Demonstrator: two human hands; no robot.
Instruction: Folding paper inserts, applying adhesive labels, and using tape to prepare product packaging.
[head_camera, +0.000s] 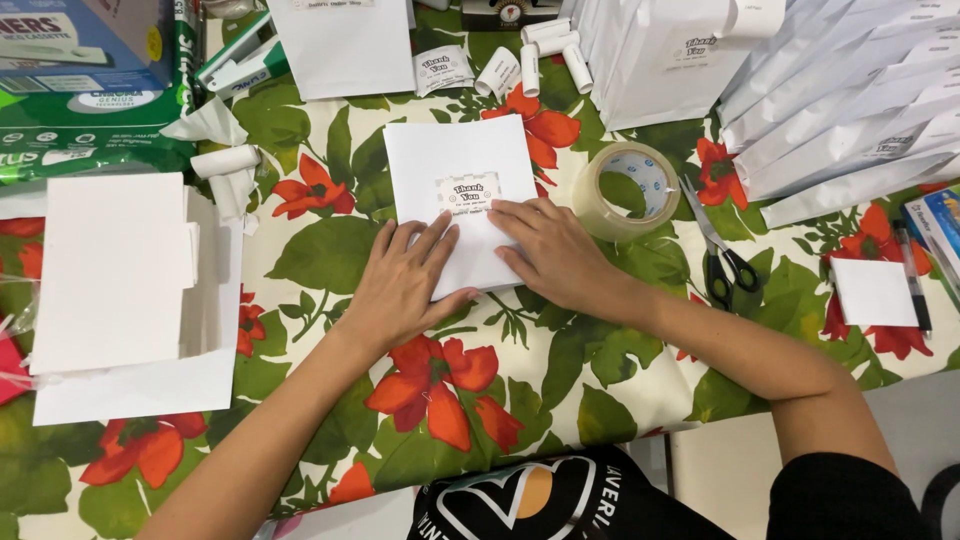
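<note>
Right at the centre of the desk (300, 260), which is covered in a cloth of red flowers and green leaves, lies a white paper bag (455, 165) with a small pale label (467, 194) stuck on its face. Both hands rest flat on the bag's lower part, palms down, fingers spread — neither is closed around anything. The left hand (405, 285) presses the bag's lower left corner, at about 7 o'clock from the label; the right hand (555, 250) lies on the lower right edge, at about 4 o'clock, its fingertips (500, 212) just beside the label. The two hands are close but not touching.

At 3 o'clock from the bag, just beside the right hand, stands a roll of clear tape (628, 190). Further out the same way lie black-handled scissors (722, 255), then a small white square of paper (873, 292) with a pen (912, 280) beside it. At 1 to 2 o'clock a row of finished white bags (850, 110) leans overlapped, and a standing white bag (660, 60) is next to them. At 12 o'clock sit several small white paper rolls (545, 55). At 9 o'clock, well apart from the hands, a stack of white sheets (115, 270) lies on the desk — green and blue packages (85, 90) are at 10 o'clock.
</note>
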